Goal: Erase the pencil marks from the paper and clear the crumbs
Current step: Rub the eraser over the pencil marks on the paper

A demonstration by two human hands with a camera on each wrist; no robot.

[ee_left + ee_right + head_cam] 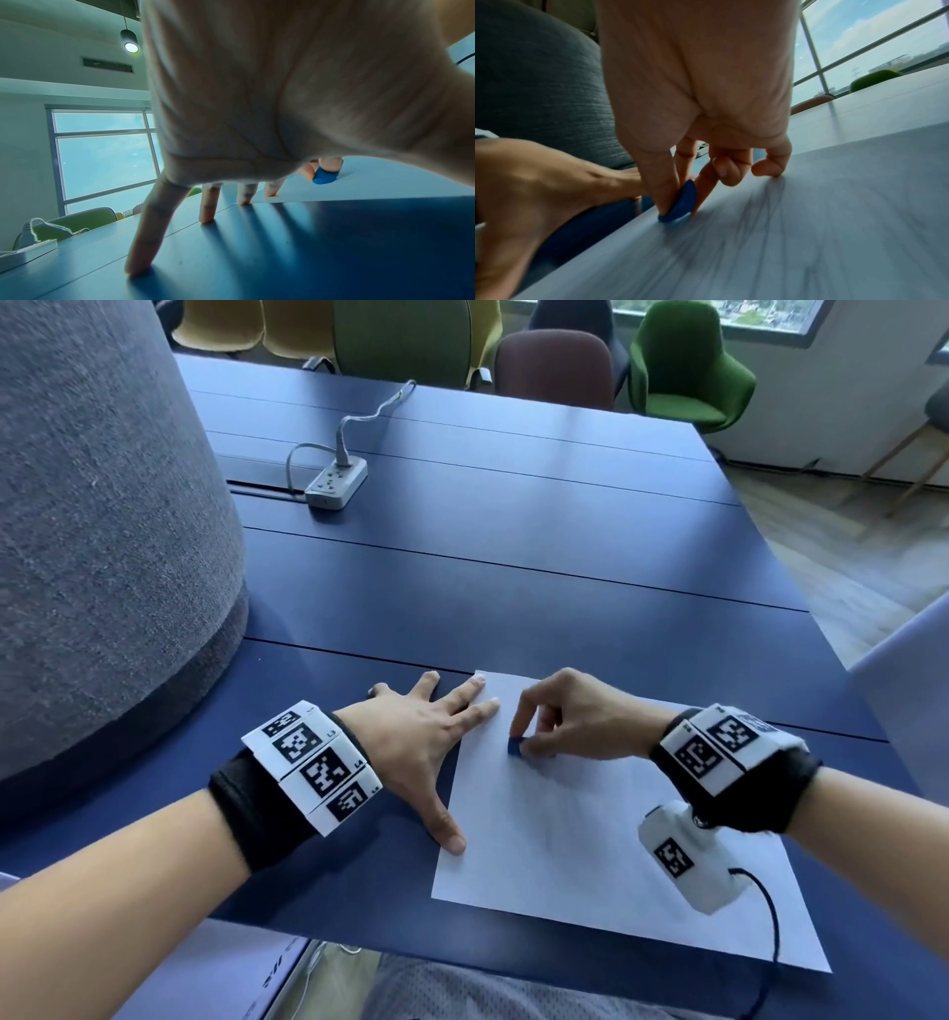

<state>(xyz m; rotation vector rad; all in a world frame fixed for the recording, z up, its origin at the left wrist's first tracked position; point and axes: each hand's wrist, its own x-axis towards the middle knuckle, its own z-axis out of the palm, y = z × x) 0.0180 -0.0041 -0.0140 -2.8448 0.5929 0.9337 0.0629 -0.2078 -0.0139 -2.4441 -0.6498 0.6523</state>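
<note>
A white sheet of paper (590, 839) lies on the blue table near its front edge, with faint grey pencil marks (770, 233) across it. My right hand (560, 726) pinches a small blue eraser (515, 745) between thumb and fingers and presses it onto the upper left part of the paper. The eraser (680, 203) stands on edge against the sheet, and it also shows as the eraser (324, 177) in the left wrist view. My left hand (426, 737) lies flat with fingers spread; two fingertips and the thumb press the paper's left edge. No crumbs can be made out.
A grey upholstered seat back (102, 531) rises at the left. A white power strip (336, 482) with a cable lies far back on the table (513, 557). Chairs (688, 361) stand beyond the far edge. A wrist camera (683, 855) with a black cable hangs over the paper's right part.
</note>
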